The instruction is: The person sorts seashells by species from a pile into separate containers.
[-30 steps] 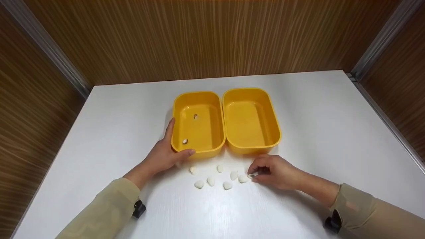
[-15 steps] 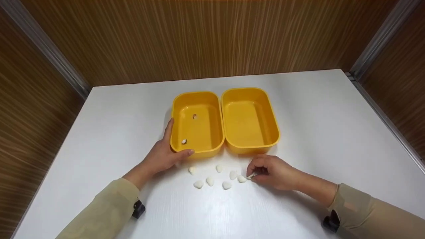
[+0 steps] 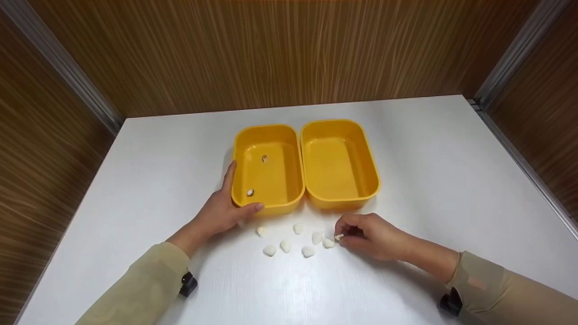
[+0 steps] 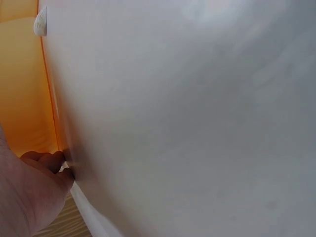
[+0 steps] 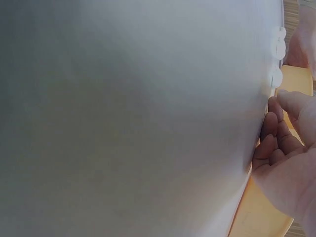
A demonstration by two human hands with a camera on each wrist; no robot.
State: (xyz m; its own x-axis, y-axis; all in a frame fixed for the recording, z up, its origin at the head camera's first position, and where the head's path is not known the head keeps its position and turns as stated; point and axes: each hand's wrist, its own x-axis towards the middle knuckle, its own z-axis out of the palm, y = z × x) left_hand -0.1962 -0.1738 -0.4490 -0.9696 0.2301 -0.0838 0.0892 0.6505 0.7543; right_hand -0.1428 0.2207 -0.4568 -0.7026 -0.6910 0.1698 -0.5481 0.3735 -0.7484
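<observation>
My left hand [image 3: 220, 213] grips the near left corner of the left yellow box [image 3: 291, 206], thumb along the front rim and fingers against the side wall. Between the thumb and fingertips of my right hand [image 3: 375, 235] is a small white seashell [image 3: 338, 237], mostly covered by the fingers and low over the table. Left of that hand lie several similar pieces, the closest being a white seashell [image 3: 328, 243]. Inside the left box are two small shells, one shell [image 3: 264, 158] toward the back and another shell [image 3: 250, 192] near the front left.
A second yellow box [image 3: 341, 200] stands against the right side of the first, with nothing in it. Both boxes rest on a white table [image 3: 429, 180]. Wood-grain panels [image 3: 289, 54] close off the back and sides.
The seashell in my right fingers has turned, its dark inner side no longer showing. My right hand has barely shifted. The left hand stays on the box.
</observation>
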